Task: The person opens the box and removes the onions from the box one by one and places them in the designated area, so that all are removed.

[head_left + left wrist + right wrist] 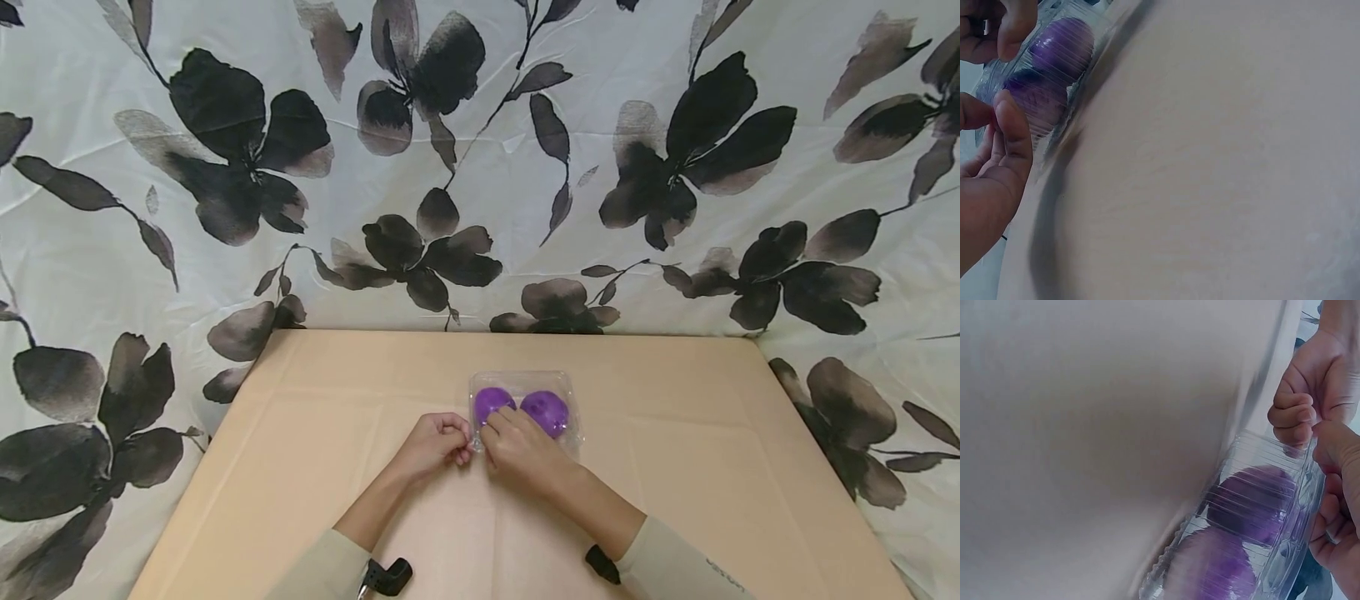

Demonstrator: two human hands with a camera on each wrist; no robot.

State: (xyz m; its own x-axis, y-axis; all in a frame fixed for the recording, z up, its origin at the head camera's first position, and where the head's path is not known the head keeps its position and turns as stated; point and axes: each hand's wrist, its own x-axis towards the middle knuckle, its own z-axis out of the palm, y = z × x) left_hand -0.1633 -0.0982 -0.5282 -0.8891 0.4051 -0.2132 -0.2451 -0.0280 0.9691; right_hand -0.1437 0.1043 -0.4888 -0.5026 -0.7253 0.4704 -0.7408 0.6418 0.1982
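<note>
A clear plastic container (519, 377) with ribbed sides sits on the table, two round purple things inside, one left (492, 402) and one right (546, 413). At its near left corner, my left hand (433, 443) pinches the rim between thumb and forefinger, other fingers curled. My right hand (525, 448) reaches across the container's front, its thumb and finger gripping the rim close beside the left fingertips. In the right wrist view both purple things show through the ribbed wall (1266, 450), below the left hand (1307, 394). The right hand partly covers the front edge in the head view.
The container stands on a light tan table (337, 392), near its far edge. Behind and around the table hangs white cloth (525, 200) printed with dark flowers. Black straps or mounts (388, 577) sit at both wrists, near the beige sleeves (322, 567).
</note>
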